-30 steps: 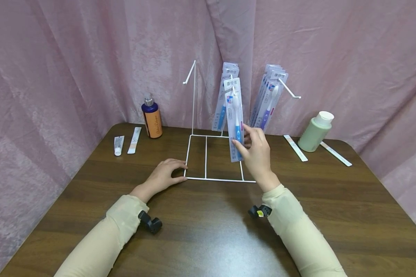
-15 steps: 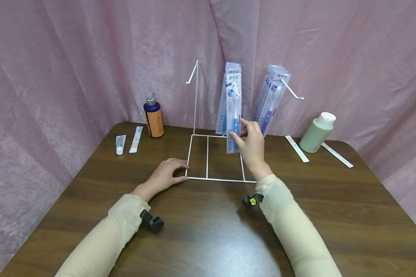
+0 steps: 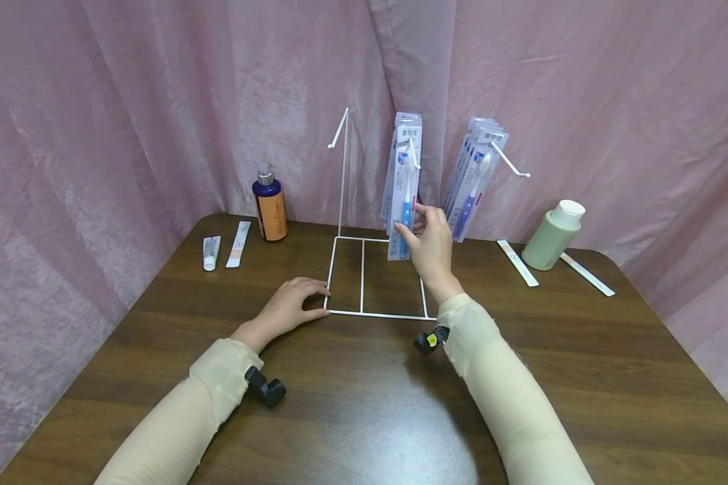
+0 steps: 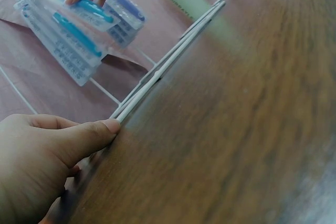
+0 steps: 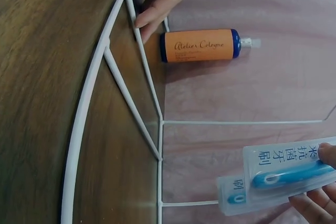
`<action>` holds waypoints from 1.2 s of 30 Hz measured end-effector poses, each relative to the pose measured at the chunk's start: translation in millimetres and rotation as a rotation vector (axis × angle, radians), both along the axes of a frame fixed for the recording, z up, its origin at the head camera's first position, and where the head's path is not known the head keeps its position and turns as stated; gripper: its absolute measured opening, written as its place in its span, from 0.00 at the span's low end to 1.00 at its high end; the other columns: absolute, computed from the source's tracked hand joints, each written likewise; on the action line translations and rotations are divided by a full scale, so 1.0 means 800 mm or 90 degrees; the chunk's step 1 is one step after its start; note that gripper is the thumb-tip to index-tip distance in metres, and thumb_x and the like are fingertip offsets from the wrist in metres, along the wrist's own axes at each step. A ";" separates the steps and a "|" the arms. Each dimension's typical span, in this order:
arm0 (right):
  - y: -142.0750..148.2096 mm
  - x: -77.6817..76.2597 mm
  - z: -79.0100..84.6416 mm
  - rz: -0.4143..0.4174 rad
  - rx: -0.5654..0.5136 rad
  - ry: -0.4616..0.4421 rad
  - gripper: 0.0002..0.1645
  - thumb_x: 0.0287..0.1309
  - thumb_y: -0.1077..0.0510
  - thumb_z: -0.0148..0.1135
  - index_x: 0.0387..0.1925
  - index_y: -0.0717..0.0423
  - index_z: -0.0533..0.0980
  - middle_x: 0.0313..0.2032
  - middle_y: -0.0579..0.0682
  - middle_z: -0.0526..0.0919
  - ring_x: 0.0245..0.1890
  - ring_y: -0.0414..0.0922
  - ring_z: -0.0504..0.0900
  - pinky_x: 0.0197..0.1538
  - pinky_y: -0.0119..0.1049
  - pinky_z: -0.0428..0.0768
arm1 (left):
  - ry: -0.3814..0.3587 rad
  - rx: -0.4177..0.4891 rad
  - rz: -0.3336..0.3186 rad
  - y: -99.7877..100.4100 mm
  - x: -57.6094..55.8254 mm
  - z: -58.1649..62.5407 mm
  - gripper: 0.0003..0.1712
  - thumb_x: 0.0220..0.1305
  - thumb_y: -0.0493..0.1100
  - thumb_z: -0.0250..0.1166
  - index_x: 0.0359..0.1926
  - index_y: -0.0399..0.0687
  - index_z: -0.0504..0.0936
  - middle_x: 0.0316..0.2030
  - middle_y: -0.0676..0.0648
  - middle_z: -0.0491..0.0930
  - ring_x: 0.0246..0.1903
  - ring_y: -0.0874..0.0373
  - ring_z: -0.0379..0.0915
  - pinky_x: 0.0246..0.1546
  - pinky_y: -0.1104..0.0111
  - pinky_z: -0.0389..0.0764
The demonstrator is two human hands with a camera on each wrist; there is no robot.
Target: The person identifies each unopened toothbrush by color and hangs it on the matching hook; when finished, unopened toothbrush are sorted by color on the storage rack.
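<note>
My right hand (image 3: 432,246) pinches the lower part of a packaged blue toothbrush (image 3: 402,182) between thumb and fingers. The pack's top is at the middle hook (image 3: 414,155) of a white wire display rack (image 3: 362,276), and the hook's tip sticks out in front of it. More blue toothbrush packs (image 3: 389,178) hang behind. In the left wrist view, the held pack (image 4: 79,6) is partly covered by the fingers. My left hand (image 3: 288,306) holds the rack's near left corner, its thumb on the wire (image 4: 137,98).
Purple toothbrush packs (image 3: 470,188) hang on the right hook; the left hook (image 3: 338,128) is bare. An orange-labelled bottle (image 3: 271,212), small tube (image 3: 210,252) and white sachet (image 3: 238,244) are on the left. Right: a green bottle (image 3: 552,236) and two sachets, one nearer (image 3: 518,263).
My right hand has moved the blue toothbrush pack back and slightly left, onto the middle hook, whose tip now shows in front. My left hand stays on the rack's corner.
</note>
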State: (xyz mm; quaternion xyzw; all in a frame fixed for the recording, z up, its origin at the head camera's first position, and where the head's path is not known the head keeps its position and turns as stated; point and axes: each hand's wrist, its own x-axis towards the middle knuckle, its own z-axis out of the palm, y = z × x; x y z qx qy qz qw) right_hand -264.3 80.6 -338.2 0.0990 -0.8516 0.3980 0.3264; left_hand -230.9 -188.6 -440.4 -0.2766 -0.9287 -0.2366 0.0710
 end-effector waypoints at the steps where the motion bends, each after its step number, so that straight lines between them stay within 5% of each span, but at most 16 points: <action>1: -0.001 -0.001 0.000 0.000 -0.002 -0.004 0.31 0.50 0.56 0.72 0.53 0.67 0.72 0.42 0.61 0.76 0.41 0.54 0.79 0.46 0.42 0.79 | 0.001 0.002 0.000 0.000 0.000 0.000 0.23 0.56 0.53 0.70 0.51 0.49 0.82 0.59 0.45 0.77 0.62 0.46 0.69 0.65 0.48 0.64; 14: -0.001 -0.014 0.001 -0.001 -0.030 -0.065 0.28 0.53 0.55 0.70 0.53 0.64 0.72 0.41 0.60 0.78 0.42 0.53 0.80 0.46 0.40 0.82 | 0.003 0.006 -0.003 0.001 0.003 0.001 0.23 0.56 0.53 0.70 0.50 0.48 0.82 0.59 0.45 0.78 0.61 0.46 0.69 0.64 0.48 0.65; 36: -0.005 -0.024 0.002 0.008 -0.051 -0.087 0.28 0.54 0.60 0.68 0.56 0.64 0.71 0.44 0.61 0.78 0.45 0.54 0.79 0.50 0.40 0.82 | 0.002 0.004 -0.001 -0.002 0.001 -0.001 0.23 0.57 0.54 0.70 0.50 0.49 0.82 0.59 0.45 0.78 0.61 0.46 0.69 0.64 0.48 0.65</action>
